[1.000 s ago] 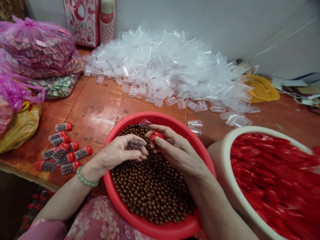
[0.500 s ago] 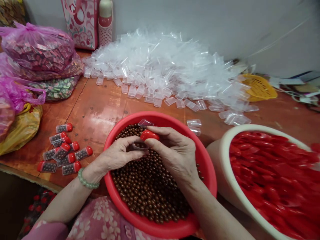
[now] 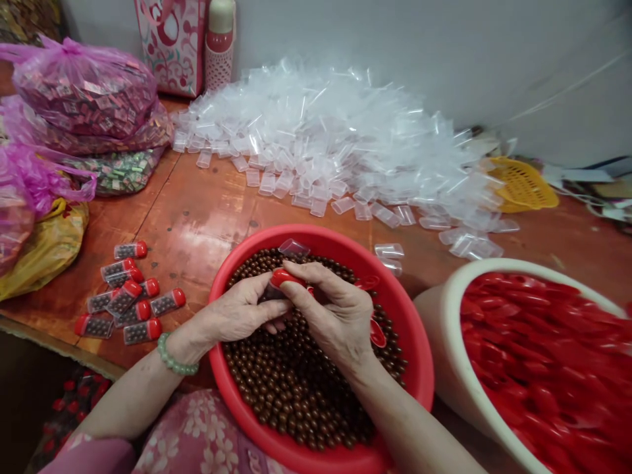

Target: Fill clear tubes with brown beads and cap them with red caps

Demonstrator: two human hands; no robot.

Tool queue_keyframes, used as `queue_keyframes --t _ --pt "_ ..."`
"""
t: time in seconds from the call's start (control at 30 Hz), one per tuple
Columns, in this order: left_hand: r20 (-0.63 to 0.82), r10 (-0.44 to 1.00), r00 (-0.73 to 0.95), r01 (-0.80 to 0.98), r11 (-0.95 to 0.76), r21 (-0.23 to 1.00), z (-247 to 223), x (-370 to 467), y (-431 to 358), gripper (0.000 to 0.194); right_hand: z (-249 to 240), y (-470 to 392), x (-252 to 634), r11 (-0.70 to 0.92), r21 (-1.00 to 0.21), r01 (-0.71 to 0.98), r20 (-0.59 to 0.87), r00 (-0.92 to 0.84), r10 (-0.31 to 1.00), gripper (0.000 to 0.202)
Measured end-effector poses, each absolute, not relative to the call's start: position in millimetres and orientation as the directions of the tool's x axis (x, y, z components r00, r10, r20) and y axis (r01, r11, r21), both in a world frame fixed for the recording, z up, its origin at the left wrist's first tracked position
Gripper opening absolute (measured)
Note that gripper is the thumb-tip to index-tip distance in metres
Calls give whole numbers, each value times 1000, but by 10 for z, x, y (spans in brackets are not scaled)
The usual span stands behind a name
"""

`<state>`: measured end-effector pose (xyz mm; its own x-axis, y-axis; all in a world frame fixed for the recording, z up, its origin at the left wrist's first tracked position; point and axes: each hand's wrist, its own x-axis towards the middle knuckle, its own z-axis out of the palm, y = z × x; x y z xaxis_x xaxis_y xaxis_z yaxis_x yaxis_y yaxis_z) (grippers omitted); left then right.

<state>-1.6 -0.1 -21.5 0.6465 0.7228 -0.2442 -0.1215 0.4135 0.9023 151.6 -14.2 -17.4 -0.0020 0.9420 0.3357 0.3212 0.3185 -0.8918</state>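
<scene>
Over the red basin of brown balls, my left hand pinches a small clear plastic container with dark contents. My right hand grips a red cap, which sits at the container's mouth; whether it is fully seated I cannot tell. My fingers hide much of both. One clear container lies on the balls at the basin's far side. Red plastic pieces show in the basin beside my right hand.
Filled, red-capped containers lie on the table at left. Behind the basin spreads a large heap of clear containers. A cream tub of red caps stands at right. Pink bags and a yellow basket lie farther back.
The red cap has come down onto the container's mouth, and my hands have drawn closer together. Red pieces in the basin have come into sight beside my right hand. The view has shifted slightly.
</scene>
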Motion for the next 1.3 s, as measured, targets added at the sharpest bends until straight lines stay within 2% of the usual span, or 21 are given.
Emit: queue_keyframes --t 0.2,0.3,0.37,0.4,0.53,0.67,0.77,0.93,1.07,1.17,1.3 --pt "-240 735 634 -114 395 911 -215 -14 0 30 -226 -122 1557 438 -794 422 437 -104 893 20" --pt "-204 774 599 -124 341 932 -203 -37 9 23 -233 -104 1587 590 -636 497 517 -293 804 47" --pt "-201 784 588 -139 343 929 -195 -47 16 23 -246 -99 1583 648 -523 553 533 -381 755 71" --pt "-204 782 589 -153 356 922 -193 -47 19 23 -255 -99 1573 659 -474 584 535 -404 742 77" --pt "-187 808 559 -249 379 891 -191 -33 35 23 -284 -82 1512 658 -303 689 564 -427 707 74" --pt "-219 790 573 -304 453 838 -189 -29 40 33 -263 -31 1506 696 -160 700 595 -494 634 71" --pt "-216 763 609 -321 486 812 -194 -35 28 42 -235 -8 1530 717 -119 687 597 -528 604 70" --pt "-225 749 624 -338 518 786 -218 -46 13 45 -224 -19 1543 735 -93 672 630 -532 566 66" --pt "-320 710 627 -370 633 680 -204 -21 45 58 -262 -23 1529 740 -49 671 643 -545 538 63" --pt "-470 714 519 -374 684 627 -186 56 71 55 -320 -10 1513 747 -7 665 629 -577 520 58" --pt "-534 823 192 -407 562 720 -191 191 51 27 -378 6 1499 758 -28 652 633 -575 518 55"
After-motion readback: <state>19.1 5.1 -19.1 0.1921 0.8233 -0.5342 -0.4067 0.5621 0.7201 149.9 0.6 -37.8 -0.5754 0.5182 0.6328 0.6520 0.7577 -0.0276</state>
